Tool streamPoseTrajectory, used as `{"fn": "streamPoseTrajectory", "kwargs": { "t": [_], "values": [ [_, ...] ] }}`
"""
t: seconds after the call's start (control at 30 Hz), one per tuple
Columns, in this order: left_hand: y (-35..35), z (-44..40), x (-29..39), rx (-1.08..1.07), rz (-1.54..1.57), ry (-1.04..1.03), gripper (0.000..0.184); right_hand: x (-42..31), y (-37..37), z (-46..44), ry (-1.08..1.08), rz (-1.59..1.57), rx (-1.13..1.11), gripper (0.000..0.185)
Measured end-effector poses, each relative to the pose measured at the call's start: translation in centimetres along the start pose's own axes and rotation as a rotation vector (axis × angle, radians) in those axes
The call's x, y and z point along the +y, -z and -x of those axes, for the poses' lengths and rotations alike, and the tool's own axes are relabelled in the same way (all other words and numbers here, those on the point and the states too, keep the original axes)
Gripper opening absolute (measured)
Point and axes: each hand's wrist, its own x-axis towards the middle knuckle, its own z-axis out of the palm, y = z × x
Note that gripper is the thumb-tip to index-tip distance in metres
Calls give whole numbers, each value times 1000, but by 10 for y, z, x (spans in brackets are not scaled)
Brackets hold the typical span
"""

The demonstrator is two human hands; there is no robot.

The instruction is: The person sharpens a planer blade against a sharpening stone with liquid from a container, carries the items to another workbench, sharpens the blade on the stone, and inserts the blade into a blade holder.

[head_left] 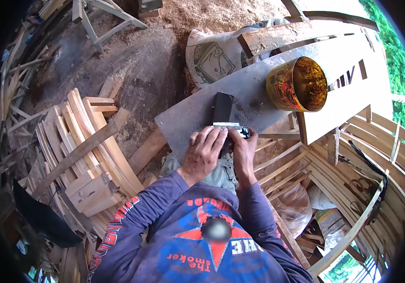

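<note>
Left hand and right hand, fingers closed, grip a metal piece together, likely for steadiness, the dark block at twelve o'clock, the tin at two

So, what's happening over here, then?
A person has both hands on a small metal piece with a bright edge, the left hand and right hand close together. It is at the near end of a dark block lying on a grey board; whether the two touch is hard to tell. An open yellow-and-red tin sits farther right along the board, and wooden strips are piled to the left.
</note>
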Motion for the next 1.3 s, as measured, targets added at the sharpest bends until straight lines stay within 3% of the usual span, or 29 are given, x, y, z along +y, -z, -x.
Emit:
{"fn": "streamPoseTrajectory", "kwargs": {
  "t": [0.1, 0.27, 0.33, 0.37, 0.4, 0.47, 0.5, 0.77, 0.93, 1.1, 1.23, 1.3],
  "values": [
    [-2, -8, -12, -1, 133, -24, 38, 1, -8, 13, -40, -38, 53, 83],
    [-4, -12, -29, -29, 215, -59, 40, 1, 3, 22, -78, 5, -3, 90],
    [-2, -14, -33, -37, 208, -86, 41, 9, 12, 34, 806, 776, 186, 97],
    [2, -16, -32, -57, 225, -67, 42, 16, 19, 33, 987, 723, 111, 82],
    [-1, -17, -33, -55, 221, -61, 42, 13, 22, 27, 990, 721, 104, 82],
    [-8, -16, -34, -10, 259, -48, 43, 11, 27, 15, 1103, 1011, -161, 62],
    [-9, -19, -33, -11, 253, -49, 43, 9, 24, 4, 1091, 941, -215, 54],
    [-14, -11, -19, 20, 225, 63, 47, 11, 18, 9, 1026, 804, -186, 47],
    [-13, -58, -42, 55, 274, 28, 43, -12, -1, -16, 972, 735, -152, 50],
    [-10, -17, -25, 1, 214, 80, 40, 14, 19, 11, 916, 725, -206, 50],
    [-1, -74, -47, 11, 177, 26, 40, -16, -10, -15, 897, 651, -118, 49],
    [3, -37, -35, -19, 208, 48, 41, 11, 8, 10, 892, 688, -151, 48]
  ]
}}
